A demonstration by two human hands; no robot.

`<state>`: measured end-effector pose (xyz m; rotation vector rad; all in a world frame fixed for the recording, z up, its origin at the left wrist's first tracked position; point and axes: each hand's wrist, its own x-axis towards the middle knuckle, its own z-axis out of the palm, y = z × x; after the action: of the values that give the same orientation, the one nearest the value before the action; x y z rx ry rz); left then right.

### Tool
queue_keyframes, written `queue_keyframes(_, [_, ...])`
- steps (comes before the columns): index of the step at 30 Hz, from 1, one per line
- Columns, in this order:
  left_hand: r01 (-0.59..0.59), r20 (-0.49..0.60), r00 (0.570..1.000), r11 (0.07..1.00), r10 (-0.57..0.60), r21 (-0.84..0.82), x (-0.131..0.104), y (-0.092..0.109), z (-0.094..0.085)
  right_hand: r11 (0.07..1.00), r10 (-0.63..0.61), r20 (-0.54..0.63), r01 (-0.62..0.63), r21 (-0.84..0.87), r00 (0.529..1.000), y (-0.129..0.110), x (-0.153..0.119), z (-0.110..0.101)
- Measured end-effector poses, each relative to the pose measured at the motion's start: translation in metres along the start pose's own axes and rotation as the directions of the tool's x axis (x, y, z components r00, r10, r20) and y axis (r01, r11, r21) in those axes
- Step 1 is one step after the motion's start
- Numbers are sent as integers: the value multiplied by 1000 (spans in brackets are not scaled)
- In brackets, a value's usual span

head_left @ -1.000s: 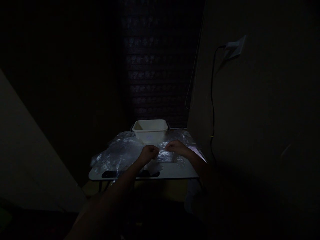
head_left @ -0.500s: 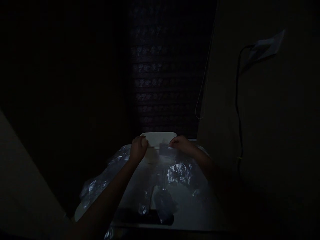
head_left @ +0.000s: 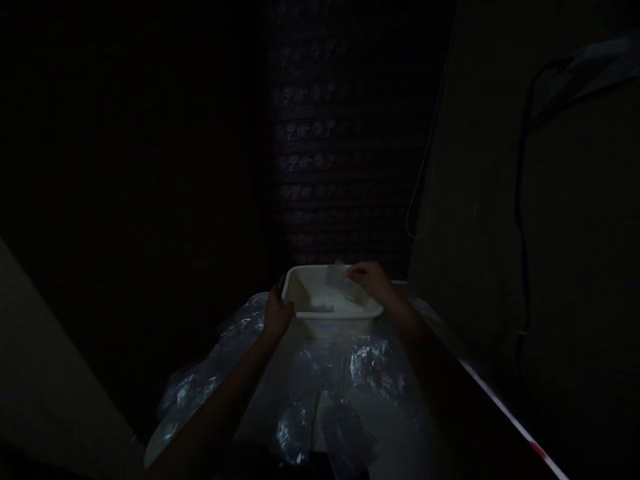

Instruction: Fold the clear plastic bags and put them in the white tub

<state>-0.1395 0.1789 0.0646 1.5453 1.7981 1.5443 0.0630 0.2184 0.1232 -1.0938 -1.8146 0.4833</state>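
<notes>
The scene is very dark. A white rectangular tub (head_left: 330,317) stands at the far end of a pale table. My left hand (head_left: 278,313) is at the tub's left end, closed around a small dark object (head_left: 281,285) too dim to identify. Over the tub's right part, my right hand (head_left: 367,275) pinches a small clear plastic bag (head_left: 341,279). Something flat and pale lies at the bottom of the tub, hard to make out.
Crumpled clear plastic bags (head_left: 377,363) cover much of the table, with more along its left edge (head_left: 200,383). Behind are dark blinds (head_left: 310,160) with a hanging cord (head_left: 427,160). A black cable (head_left: 520,200) runs down the right wall.
My right hand has lifted slightly with the clear bag, now over the tub. My left hand has moved a little lower, beside the tub, whose inside now shows. The view has shifted.
</notes>
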Motion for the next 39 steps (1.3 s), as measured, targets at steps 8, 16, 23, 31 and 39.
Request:
queue_keyframes(8, [-263, -97, 957, 957, 274, 120, -26, -3, -3, 1000, -6, 104, 8, -19, 995, 4, -7, 17])
queue_keyframes(16, [-340, -69, 933, 926, 354, 164, -39, -2, -6, 1000, 11, 348, -10, -4, 937, 2, -9, 63])
queue_keyframes(23, [-337, -51, 936, 929, 348, 153, -40, -4, -7, 979, 74, 342, -2, -206, 937, 4, -14, 90])
queue_keyframes(31, [-321, -58, 940, 929, 336, 186, -31, -4, -3, 890, 173, 202, -65, -452, 964, -3, -17, 89])
queue_keyframes(39, [-221, -78, 967, 950, 243, 219, -6, 3, 4, 952, 11, 27, -2, -305, 1000, -6, -7, 51])
